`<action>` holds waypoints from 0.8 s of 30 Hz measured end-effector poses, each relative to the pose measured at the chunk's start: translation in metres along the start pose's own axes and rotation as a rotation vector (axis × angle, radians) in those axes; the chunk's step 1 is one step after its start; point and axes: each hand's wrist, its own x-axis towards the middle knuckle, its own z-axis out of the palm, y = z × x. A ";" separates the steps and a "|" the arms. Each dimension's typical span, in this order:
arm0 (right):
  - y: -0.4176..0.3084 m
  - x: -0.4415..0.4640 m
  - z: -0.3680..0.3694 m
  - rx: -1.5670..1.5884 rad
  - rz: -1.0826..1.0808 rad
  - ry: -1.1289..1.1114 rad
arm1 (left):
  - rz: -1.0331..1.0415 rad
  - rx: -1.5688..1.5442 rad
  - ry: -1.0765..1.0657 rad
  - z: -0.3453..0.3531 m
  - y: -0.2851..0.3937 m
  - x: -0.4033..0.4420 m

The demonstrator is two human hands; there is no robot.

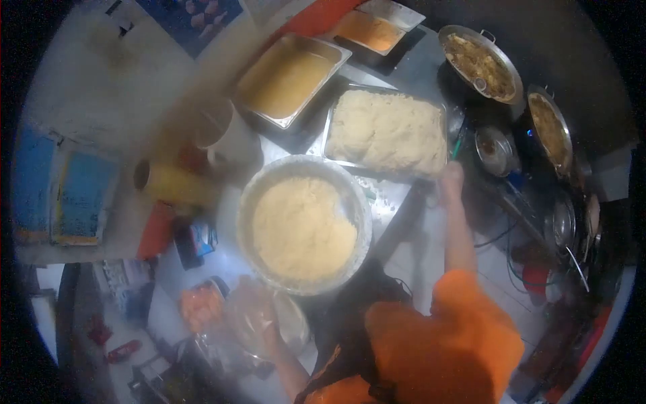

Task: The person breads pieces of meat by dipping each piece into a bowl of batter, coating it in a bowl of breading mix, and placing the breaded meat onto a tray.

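Note:
My right hand (pixel 452 176) is closed at the lower right corner of a metal tray (pixel 328 135) heaped with pale flour-like material; a thin green item (pixel 457 147) sticks up from it. My left hand (pixel 266 322), blurred and seemingly in a clear plastic covering, is over a round bowl (pixel 295 323) at the lower left. Its fingers are too hazy to make out. Between the hands stands a large round basin (pixel 363 242) of yellowish powder. Beside the left hand is a small container of pinkish-orange pieces (pixel 202 306).
A rectangular pan of yellowish liquid (pixel 286 77) and a tray of orange crumbs (pixel 370 32) are at the top. Two wide pans of frying food (pixel 481 66), (pixel 550 131) stand on the right. A white pitcher (pixel 232 138) and a yellowish cylinder (pixel 171 185) are left of the basin.

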 end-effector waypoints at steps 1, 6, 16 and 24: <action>-0.001 0.013 0.001 -0.008 0.004 -0.010 | 0.032 -0.019 0.012 0.002 0.010 0.000; -0.027 0.081 -0.003 -0.154 -0.150 -0.087 | 0.043 0.070 -0.093 -0.003 0.016 -0.001; -0.033 0.234 0.056 0.122 -0.300 -0.516 | -0.039 0.288 -0.181 0.008 0.064 0.004; -0.101 0.299 0.113 0.119 -0.094 -0.790 | -0.074 -0.063 -0.181 0.004 0.051 0.014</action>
